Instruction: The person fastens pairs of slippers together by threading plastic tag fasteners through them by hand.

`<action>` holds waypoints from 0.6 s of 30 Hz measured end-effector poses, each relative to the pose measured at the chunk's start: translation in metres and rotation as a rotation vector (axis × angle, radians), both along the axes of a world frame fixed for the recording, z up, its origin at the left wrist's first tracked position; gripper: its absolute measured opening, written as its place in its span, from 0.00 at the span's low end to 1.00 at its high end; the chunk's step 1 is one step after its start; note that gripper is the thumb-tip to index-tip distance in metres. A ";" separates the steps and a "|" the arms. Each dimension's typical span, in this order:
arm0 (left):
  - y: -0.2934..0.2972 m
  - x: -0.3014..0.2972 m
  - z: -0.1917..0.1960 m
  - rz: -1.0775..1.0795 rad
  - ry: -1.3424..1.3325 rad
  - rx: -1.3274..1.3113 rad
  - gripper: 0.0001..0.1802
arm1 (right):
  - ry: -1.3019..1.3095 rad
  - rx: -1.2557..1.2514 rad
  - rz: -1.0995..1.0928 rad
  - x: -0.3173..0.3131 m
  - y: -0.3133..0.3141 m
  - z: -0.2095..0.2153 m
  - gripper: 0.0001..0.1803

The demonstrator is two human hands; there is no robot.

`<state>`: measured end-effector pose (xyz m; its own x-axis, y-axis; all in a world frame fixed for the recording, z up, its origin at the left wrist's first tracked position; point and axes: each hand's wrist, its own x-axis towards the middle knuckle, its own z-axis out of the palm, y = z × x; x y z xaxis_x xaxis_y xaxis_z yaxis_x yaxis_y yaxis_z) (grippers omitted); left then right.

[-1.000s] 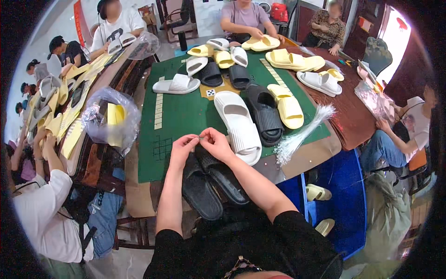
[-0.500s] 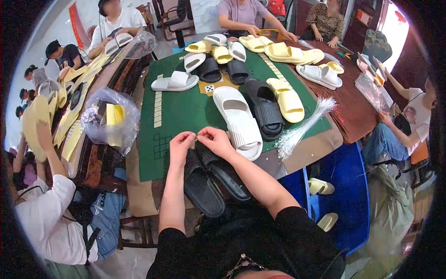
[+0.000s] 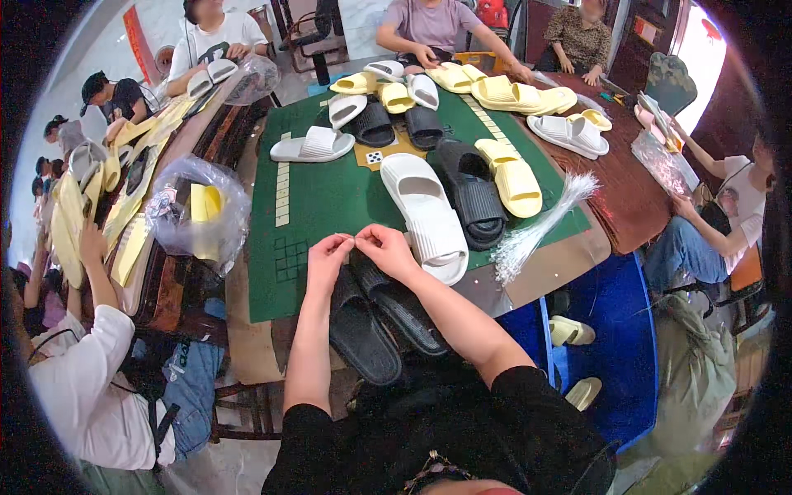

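My left hand [image 3: 327, 259] and my right hand [image 3: 386, 251] meet at the near edge of the green mat [image 3: 330, 210], both with fingertips pinched together. Whatever lies between them is too small to make out. Just below my hands is a pair of black slippers, a left one [image 3: 363, 340] and a right one [image 3: 410, 320], side by side with toe ends partly hidden by my hands. Beyond my right hand lies a large white slipper [image 3: 437, 235]. Beside it are a black slipper [image 3: 476, 206] and a yellow slipper [image 3: 518, 188].
A bundle of thin white plastic strands [image 3: 544, 223] lies to the right. More white, yellow and black slippers cover the table's far side. A blue bin [image 3: 615, 338] holding slippers stands at lower right. A clear plastic bag [image 3: 169, 227] sits on the left table. Several people work around.
My hands stay pinched together, with my left fingers slightly shifted. Across the table, a person in a lilac shirt has moved their hands, and a co-worker at left has lowered a hand.
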<state>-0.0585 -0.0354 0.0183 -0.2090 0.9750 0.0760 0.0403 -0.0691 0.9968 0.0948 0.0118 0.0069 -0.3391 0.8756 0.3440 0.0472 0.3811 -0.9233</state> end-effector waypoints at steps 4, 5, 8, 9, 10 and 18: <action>0.002 -0.006 -0.007 -0.025 -0.002 -0.001 0.07 | -0.002 -0.024 0.017 -0.001 -0.003 0.004 0.09; 0.002 -0.005 -0.008 -0.025 -0.002 -0.002 0.07 | -0.024 -0.023 0.008 -0.001 -0.004 0.006 0.09; 0.001 -0.004 -0.008 0.103 -0.047 0.074 0.08 | -0.035 -0.015 0.014 -0.002 -0.005 0.007 0.09; 0.001 -0.003 -0.007 0.102 -0.046 0.075 0.08 | -0.025 -0.010 0.024 -0.002 -0.005 0.007 0.09; 0.001 -0.001 -0.006 0.110 -0.025 0.079 0.08 | -0.024 -0.009 0.023 -0.001 -0.004 0.007 0.09; 0.001 -0.002 -0.005 0.098 -0.005 0.075 0.07 | -0.046 0.005 0.007 0.000 -0.003 0.006 0.09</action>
<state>-0.0608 -0.0343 0.0129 -0.3036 0.9414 0.1469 0.0457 -0.1396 0.9891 0.0944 0.0084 0.0128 -0.3609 0.8714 0.3323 0.0872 0.3863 -0.9182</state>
